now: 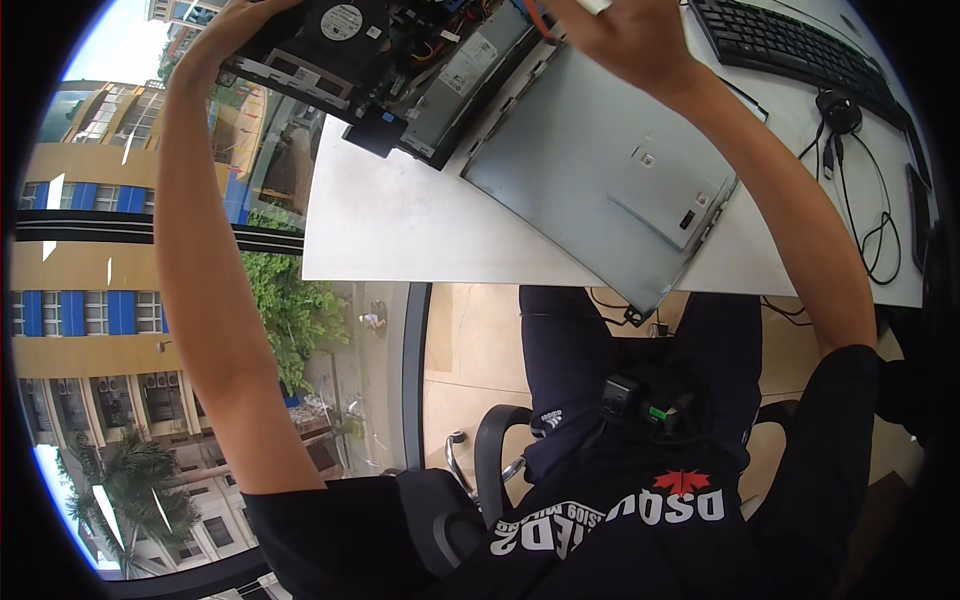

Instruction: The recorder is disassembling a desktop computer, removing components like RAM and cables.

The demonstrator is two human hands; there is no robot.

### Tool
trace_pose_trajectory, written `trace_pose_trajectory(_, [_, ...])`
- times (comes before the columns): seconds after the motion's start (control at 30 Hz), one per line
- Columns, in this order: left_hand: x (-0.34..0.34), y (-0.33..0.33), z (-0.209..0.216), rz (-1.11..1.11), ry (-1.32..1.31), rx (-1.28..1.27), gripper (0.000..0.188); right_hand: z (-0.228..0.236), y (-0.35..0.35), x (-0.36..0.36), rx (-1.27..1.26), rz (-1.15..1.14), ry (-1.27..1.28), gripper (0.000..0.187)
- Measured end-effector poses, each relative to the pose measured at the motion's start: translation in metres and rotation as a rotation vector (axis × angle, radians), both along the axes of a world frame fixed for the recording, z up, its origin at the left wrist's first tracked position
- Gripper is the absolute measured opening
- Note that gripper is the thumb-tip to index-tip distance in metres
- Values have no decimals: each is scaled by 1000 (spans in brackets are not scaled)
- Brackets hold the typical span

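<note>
An opened desktop computer case (480,85) lies at the far left of the table, its black fan housing, wires and metal drive bay showing. My left hand (240,22) is at the case's far left edge, fingers curled against it and partly cut off by the picture's top. My right hand (635,40) is closed above the far end of the metal side panel (570,160); its fingertips run out of view. An orange-red strip (538,18) shows beside that hand, but whether it is held cannot be told. The panel lies flat beside the case, one corner overhanging the near table edge.
A black keyboard (800,55) is at the far right of the white table (370,215). Near it lie a coiled black cable (880,235) and a small round black device (838,112). A window (90,260) takes up the left side. My legs are below the near edge.
</note>
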State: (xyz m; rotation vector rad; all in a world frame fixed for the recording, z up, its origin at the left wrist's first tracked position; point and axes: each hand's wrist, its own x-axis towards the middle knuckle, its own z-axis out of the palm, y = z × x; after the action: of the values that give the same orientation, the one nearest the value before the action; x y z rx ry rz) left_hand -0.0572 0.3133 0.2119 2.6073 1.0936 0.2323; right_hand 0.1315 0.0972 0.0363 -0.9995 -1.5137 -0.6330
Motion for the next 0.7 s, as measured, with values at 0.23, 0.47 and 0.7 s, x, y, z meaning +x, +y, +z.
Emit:
trace_pose_trajectory(0.23, [3,33,-5,108,-8,-4,80,6,25,-11,-251,525,1212,21])
trace_pose_trajectory(0.47, [0,-11,-2,56,29,85,80,-24,68,-58,-654,684,1114,20])
trace_pose_trajectory(0.7, [0,-7,-5,51,12,108,75,-39,121,-91,-651,552,985,15])
